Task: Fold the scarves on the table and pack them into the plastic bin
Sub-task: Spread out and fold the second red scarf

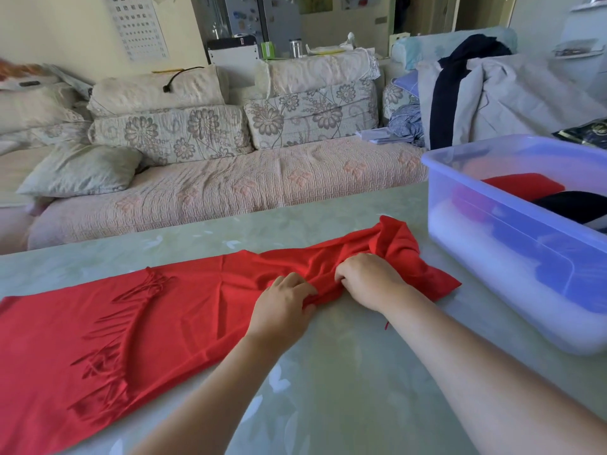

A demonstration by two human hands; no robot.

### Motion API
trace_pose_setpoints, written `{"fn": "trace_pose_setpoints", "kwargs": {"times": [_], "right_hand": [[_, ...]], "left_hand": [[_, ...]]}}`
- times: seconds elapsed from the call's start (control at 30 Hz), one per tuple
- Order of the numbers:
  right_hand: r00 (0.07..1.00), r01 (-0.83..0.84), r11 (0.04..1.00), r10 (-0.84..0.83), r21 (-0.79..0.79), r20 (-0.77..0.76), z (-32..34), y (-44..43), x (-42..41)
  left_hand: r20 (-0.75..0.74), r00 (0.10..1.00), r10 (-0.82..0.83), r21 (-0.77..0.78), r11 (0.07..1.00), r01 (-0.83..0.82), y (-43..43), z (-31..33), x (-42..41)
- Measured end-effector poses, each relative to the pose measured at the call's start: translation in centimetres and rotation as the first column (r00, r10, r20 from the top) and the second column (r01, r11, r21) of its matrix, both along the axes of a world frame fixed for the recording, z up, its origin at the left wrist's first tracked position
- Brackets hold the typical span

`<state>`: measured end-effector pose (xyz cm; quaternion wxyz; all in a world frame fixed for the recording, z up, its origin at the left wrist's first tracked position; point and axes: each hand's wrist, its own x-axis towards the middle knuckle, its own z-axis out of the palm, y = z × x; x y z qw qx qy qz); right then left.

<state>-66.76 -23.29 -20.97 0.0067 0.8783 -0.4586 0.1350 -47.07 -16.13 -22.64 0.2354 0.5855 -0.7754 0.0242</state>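
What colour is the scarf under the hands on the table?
The scarf is plain red all over; the head view shows it best.

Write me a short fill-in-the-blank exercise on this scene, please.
The scarf gripped by the left hand and right hand is ____.
The bin stands on the scarf's ____ side.
In the bin, beside a red cloth, lies a ____ one.
Missing words: red; right; black.

Both hands grip red scarf [164, 310] on table [345, 372]: left hand [282, 310], right hand [371, 280]. Plastic bin [512, 257] right.
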Motion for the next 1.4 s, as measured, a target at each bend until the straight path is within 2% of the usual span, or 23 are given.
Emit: {"fn": "trace_pose_setpoints", "kwargs": {"times": [0.07,0.17,0.23,0.3,0.4,0.43,0.47,0.53,0.57,0.63,0.67,0.73,0.8,0.9,1.03,1.23,1.4], "right_hand": [[0.998,-0.010,1.000,0.008,0.027,0.058,0.6,0.8,-0.5],[1.000,-0.003,0.999,0.002,0.040,0.027,2.1,2.9,-1.2],[0.997,0.031,0.998,-0.027,0.063,-0.074,3.4,4.8,-1.7],[0.962,0.129,0.976,-0.079,0.178,-0.261,4.7,6.5,-2.2],[0.898,0.334,0.826,-0.134,0.453,-0.418,6.3,8.2,-2.7],[0.896,0.366,0.773,-0.141,0.518,-0.422,6.5,8.7,-2.6],[0.901,0.363,0.762,-0.139,0.537,-0.411,6.6,9.1,-2.4],[0.923,0.285,0.865,-0.130,0.414,-0.363,6.3,9.5,-1.9],[0.937,0.239,0.920,-0.135,0.310,-0.321,6.1,9.6,-1.6],[0.978,0.159,0.968,-0.128,0.192,-0.162,5.5,9.6,-0.7],[0.990,0.129,0.975,-0.117,0.178,-0.081,5.2,9.3,-0.2],[0.995,0.092,0.977,-0.098,0.195,0.022,4.4,8.1,0.5],[0.991,0.086,0.970,-0.107,0.228,0.078,3.6,6.2,1.1],[0.979,0.118,0.952,-0.160,0.283,0.129,2.7,3.2,2.0],[0.973,0.164,0.899,-0.216,0.405,0.085,0.5,-0.4,2.7],[0.944,0.328,0.862,-0.314,0.387,-0.103,-1.1,-4.3,0.4],[0.864,0.496,0.814,-0.429,0.302,-0.263,-1.9,-5.9,-1.5]], "left_hand": [[-0.019,1.000,0.011,-0.019,1.000,-0.011,0.8,0.2,-0.2],[-0.069,0.997,-0.035,-0.030,0.999,0.033,2.5,0.9,-0.8],[-0.169,0.983,-0.073,0.028,0.997,0.078,3.8,1.4,-1.6],[-0.266,0.955,-0.132,0.115,0.979,0.167,5.2,1.9,-2.6],[-0.353,0.920,-0.169,0.260,0.927,0.270,6.8,2.1,-3.3],[-0.371,0.914,-0.166,0.243,0.932,0.268,7.0,1.9,-3.1],[-0.372,0.913,-0.168,0.182,0.951,0.249,7.1,1.6,-2.8],[-0.231,0.964,-0.135,0.073,0.985,0.156,6.8,1.0,-1.9],[-0.107,0.990,-0.091,0.104,0.989,0.103,6.8,0.9,-1.5],[0.077,0.995,-0.069,0.312,0.949,0.042,7.1,0.6,-0.8],[0.101,0.990,-0.096,0.408,0.912,0.046,7.1,0.4,-0.6],[0.067,0.989,-0.129,0.408,0.908,0.091,6.8,0.4,-0.4],[0.009,0.992,-0.128,0.270,0.955,0.121,5.8,0.5,-0.5],[-0.071,0.996,-0.062,0.120,0.990,0.071,3.1,1.0,-0.5],[-0.097,0.995,0.031,0.118,0.993,-0.020,-1.6,1.0,0.0],[0.074,0.988,0.138,0.142,0.979,-0.147,-6.5,0.6,-1.2],[0.199,0.977,0.082,0.398,0.904,-0.157,-9.4,-0.6,-2.9]]}}
